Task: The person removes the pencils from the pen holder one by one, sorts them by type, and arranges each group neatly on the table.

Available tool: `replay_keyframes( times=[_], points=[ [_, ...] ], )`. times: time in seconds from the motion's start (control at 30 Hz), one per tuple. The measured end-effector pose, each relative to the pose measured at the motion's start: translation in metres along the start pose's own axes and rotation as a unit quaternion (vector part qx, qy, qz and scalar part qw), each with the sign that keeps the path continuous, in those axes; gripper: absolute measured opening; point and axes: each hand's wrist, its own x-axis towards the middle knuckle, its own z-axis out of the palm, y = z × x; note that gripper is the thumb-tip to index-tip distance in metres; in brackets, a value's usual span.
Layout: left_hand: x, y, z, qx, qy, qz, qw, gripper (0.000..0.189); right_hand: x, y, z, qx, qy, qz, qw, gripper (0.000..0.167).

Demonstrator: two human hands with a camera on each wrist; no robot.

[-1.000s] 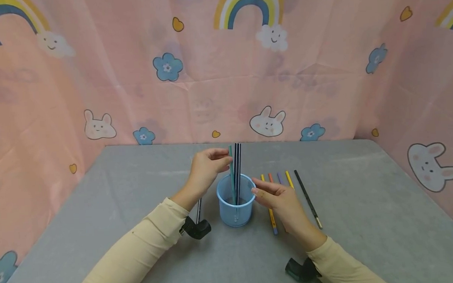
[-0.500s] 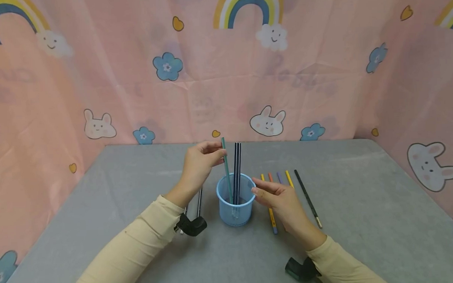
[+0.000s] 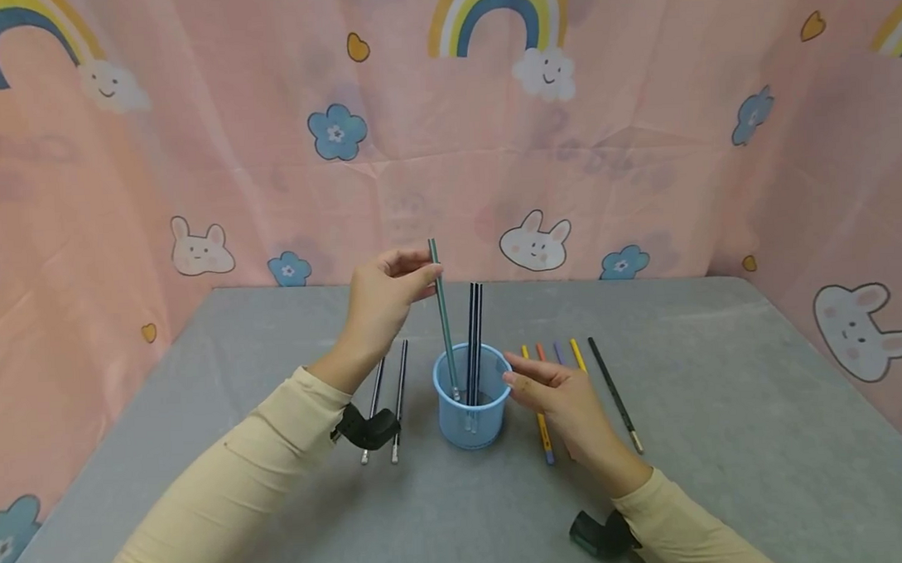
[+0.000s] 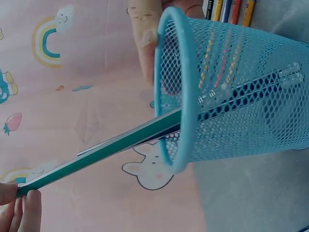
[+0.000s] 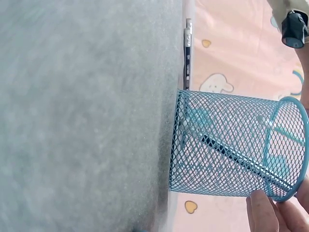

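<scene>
A light blue mesh pencil cup [image 3: 469, 430] stands upright on the table. Near its top end, a green pencil [image 3: 443, 319] is pinched between the thumb and fingers of my left hand [image 3: 373, 309]. The pencil's lower end, with a silvery tip, is still inside the cup in the left wrist view, below the rim [image 4: 188, 96]. Two dark striped pencils [image 3: 474, 339] lean together in the cup. My right hand [image 3: 567, 402] grips the cup's rim on the right side, and its fingers [image 5: 263, 212] show beside the rim in the right wrist view.
On the grey table [image 3: 724, 404], two dark striped pencils [image 3: 400, 399] lie left of the cup. Several coloured pencils, including a yellow one [image 3: 543, 436], lie right of it, partly behind my right hand. A black pencil [image 3: 614, 390] lies farthest right. A pink printed curtain [image 3: 417, 175] hangs behind.
My left hand has moved up and to the left, raising the green pencil apart from the striped ones. The two pencils at left have come into view. My right hand stays on the cup.
</scene>
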Motion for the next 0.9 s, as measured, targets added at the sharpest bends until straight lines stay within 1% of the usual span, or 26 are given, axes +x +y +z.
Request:
replay_keyframes(
  times=[0.1, 0.23, 0.33, 0.53, 0.7, 0.9],
  points=[
    [0.0, 0.007, -0.002, -0.011, 0.002, 0.001, 0.9999, 0.026, 0.0, 0.0, -0.001, 0.0, 0.0, -0.002, 1.0, 0.041],
    [0.0, 0.013, -0.006, -0.025, 0.013, 0.007, 0.9996, 0.025, 0.0, 0.0, 0.0, 0.003, -0.001, -0.001, 1.0, 0.041],
    [0.0, 0.018, -0.009, -0.025, 0.02, 0.013, 0.9994, 0.024, 0.001, 0.0, 0.0, 0.003, 0.0, -0.001, 1.0, 0.041],
    [0.001, 0.026, -0.015, -0.021, 0.014, 0.018, 0.9995, 0.025, 0.001, 0.0, 0.0, 0.004, -0.001, 0.002, 1.0, 0.04],
    [0.002, 0.029, -0.024, -0.007, 0.015, 0.012, 0.9998, 0.027, 0.001, 0.0, 0.0, 0.005, -0.001, 0.004, 1.0, 0.041],
    [0.002, 0.027, -0.034, 0.001, 0.01, -0.009, 0.9999, 0.028, 0.001, 0.0, 0.001, 0.005, 0.0, 0.003, 1.0, 0.04]
  ],
)
